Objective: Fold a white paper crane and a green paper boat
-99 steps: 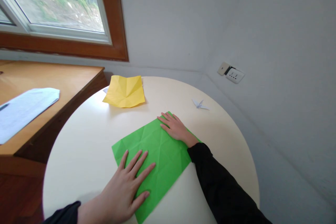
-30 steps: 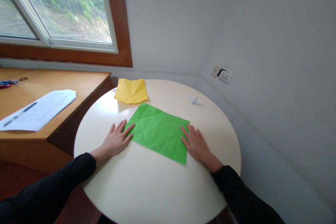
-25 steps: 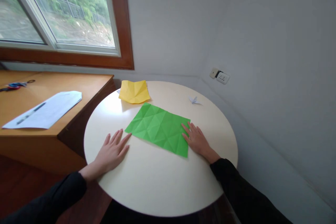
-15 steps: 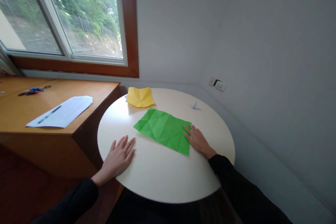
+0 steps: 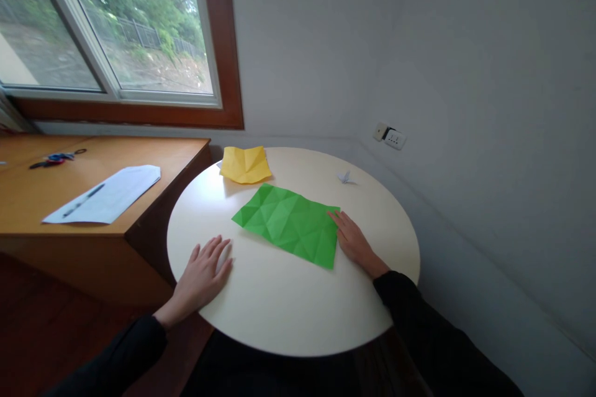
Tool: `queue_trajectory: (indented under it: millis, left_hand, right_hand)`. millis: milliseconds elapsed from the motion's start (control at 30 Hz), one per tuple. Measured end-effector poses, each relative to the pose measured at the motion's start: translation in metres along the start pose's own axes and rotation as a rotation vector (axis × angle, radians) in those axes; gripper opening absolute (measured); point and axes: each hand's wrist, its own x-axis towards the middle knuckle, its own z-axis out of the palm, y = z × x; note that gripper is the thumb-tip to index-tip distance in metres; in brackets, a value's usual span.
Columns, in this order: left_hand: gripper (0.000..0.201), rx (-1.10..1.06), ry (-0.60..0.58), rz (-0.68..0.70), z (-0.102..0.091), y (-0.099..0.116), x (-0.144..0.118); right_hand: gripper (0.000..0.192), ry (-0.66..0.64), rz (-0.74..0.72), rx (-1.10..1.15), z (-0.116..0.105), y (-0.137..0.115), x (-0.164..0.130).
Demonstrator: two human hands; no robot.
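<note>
A creased sheet of green paper [image 5: 288, 223] lies unfolded at a slant on the round white table [image 5: 279, 316]. My right hand [image 5: 354, 240] is at its right end, fingers stretched out and the fingertips touching the upper right corner. Left of the sheet and apart from it, my left hand [image 5: 200, 276] rests on the tabletop near the edge, open with fingers spread. Neither hand grips anything.
Creased yellow paper [image 5: 246, 165] lies at the table's back left, over something pale. A small folded white paper figure [image 5: 345, 178] stands at the back right. On the wooden desk [image 5: 181, 161] are white sheets [image 5: 112, 192], a pen [image 5: 84, 200] and scissors [image 5: 58, 158].
My left hand has shifted slightly left, away from the green paper. My right hand's fingers have drawn closer together and cover less of the sheet. The view has tilted slightly.
</note>
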Motion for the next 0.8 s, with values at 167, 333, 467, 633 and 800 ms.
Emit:
queue_trajectory:
  millis: [167,333,467,633,800]
  left_hand:
    - [0.048,0.002,0.01,0.0,-0.0017,-0.0004,-0.0012]
    - [0.045,-0.014,-0.007,-0.029,-0.0028,0.0002,-0.0024]
    - [0.043,-0.025,-0.009,-0.036,-0.004,0.0013,-0.0036]
    - [0.04,-0.04,0.009,-0.027,-0.002,0.0002,-0.0042]
    - [0.037,-0.053,0.052,-0.014,0.0033,-0.0033,-0.0026]
  right_hand:
    - [0.06,0.01,-0.02,0.053,-0.0009,0.0,-0.002]
    - [0.058,0.031,-0.032,0.053,0.0011,-0.002,-0.0027]
    - [0.055,0.041,-0.033,0.06,-0.0013,-0.0047,-0.0035]
    - [0.052,0.073,-0.072,0.099,-0.0039,-0.0044,-0.0051]
    - [0.049,0.159,-0.17,0.164,-0.0002,-0.0007,-0.006]
